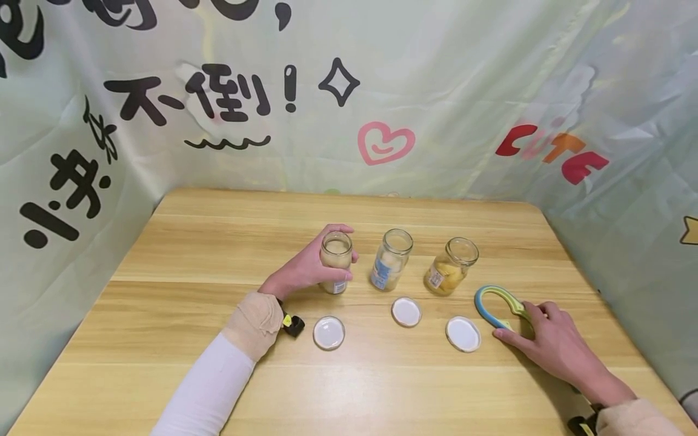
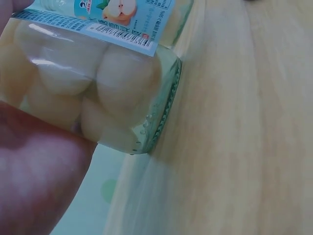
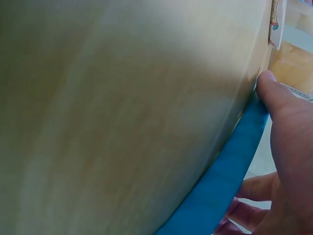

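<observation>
My left hand [image 1: 302, 266] grips the leftmost glass jar [image 1: 336, 259], thumb in front and fingers behind. That jar has no lid and stands upright on the table; the left wrist view shows pale fruit pieces and a blue label [image 2: 129, 29] on it. Farther right, my right hand [image 1: 561, 345] holds a curved blue-and-green jar opener [image 1: 482, 306] between thumb and fingers, low at the tabletop. Its blue band [image 3: 220, 181] runs under the thumb in the right wrist view. Two more lidless jars stand between the hands: a blue-labelled one [image 1: 384, 269] and one with yellow fruit [image 1: 446, 275].
Three white lids lie in front of the jars: a left lid [image 1: 329, 333], a middle lid [image 1: 406, 312] and a right lid [image 1: 463, 334]. The wooden table [image 1: 218, 242] meets a printed cloth backdrop [image 1: 452, 109] at its back and sides.
</observation>
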`<state>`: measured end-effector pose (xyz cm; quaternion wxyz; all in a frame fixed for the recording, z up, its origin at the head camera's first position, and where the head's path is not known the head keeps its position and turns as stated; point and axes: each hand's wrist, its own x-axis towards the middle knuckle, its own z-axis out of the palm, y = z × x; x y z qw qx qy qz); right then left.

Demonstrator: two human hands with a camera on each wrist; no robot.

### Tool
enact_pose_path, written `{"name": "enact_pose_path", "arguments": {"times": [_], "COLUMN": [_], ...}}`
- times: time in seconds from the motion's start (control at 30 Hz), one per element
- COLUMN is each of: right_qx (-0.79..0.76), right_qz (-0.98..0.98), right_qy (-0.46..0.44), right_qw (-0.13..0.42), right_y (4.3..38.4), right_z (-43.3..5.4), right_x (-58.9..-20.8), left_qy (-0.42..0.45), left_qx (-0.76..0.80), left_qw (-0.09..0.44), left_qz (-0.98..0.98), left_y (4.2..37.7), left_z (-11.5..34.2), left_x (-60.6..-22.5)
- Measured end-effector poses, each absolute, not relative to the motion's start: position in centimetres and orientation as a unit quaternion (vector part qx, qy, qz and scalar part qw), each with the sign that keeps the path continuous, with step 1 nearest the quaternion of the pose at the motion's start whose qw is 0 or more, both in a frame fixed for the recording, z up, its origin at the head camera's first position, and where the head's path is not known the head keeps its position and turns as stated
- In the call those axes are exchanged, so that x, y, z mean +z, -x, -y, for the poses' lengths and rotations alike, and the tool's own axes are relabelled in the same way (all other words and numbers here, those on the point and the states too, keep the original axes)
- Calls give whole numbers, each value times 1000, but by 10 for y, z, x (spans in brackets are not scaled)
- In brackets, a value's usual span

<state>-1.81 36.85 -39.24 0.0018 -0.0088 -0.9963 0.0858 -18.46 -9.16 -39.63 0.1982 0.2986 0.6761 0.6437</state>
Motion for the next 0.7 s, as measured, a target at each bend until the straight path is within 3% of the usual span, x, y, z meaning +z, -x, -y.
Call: {"name": "enact_pose_path", "arguments": {"times": [0.43, 0.7], "right_qx": [84, 93], "right_qz": [996, 994], "right_qy": [13, 16], "right_qw": [-22, -58], "right_y": [23, 28], "right_z": [-368, -363], "right_x": [-390, -377], "left_qy": [-293, -322], "left_qx": [590, 571], "left_qw": [208, 63], "left_qz": [-723, -753], "left_y": [188, 185], "left_z": [127, 173], "left_x": [-392, -367]}}
